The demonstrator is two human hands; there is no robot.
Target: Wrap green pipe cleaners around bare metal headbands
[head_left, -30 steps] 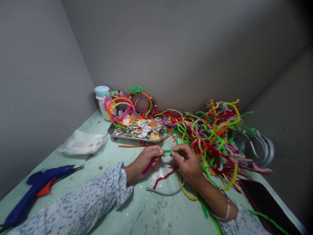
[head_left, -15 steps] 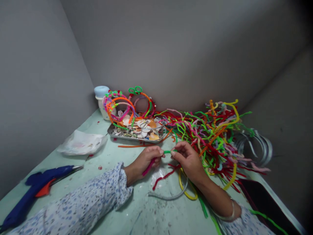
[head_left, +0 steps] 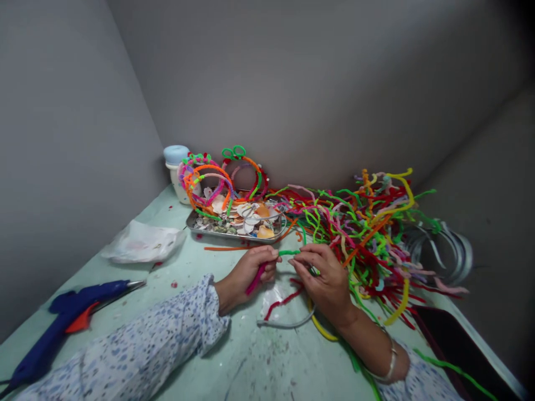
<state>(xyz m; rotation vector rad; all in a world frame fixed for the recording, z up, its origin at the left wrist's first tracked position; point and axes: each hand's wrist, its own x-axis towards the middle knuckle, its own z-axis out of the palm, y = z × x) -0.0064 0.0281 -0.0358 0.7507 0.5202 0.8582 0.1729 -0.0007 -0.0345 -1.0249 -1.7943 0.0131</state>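
Note:
My left hand [head_left: 251,274] is closed around a magenta fuzzy strip [head_left: 255,280], whose lower end sticks out below the palm. A green pipe cleaner [head_left: 288,253] runs from its thumb and fingertip across to my right hand [head_left: 328,281]. The right fingers are curled around the far part of the green pipe cleaner, the thumb slightly lower and a little apart. Below the hands lie a dark red pipe cleaner [head_left: 284,301], a grey band [head_left: 288,325] and a yellow hoop [head_left: 324,329], partly hidden by the right wrist.
Behind the hands is a metal tray [head_left: 234,238] of shells, with decorated headbands [head_left: 209,170] and a lidded jar [head_left: 175,156] nearby. A pipe cleaner pile [head_left: 359,223] and grey bands [head_left: 457,253] lie right. A glue gun [head_left: 71,312], plastic bag [head_left: 142,243] and dark flat object [head_left: 460,345] flank the arms.
The right thumb has shifted away from the index finger, and more of the green pipe cleaner shows between the hands. The left hand keeps its grip. The whole view has shifted slightly.

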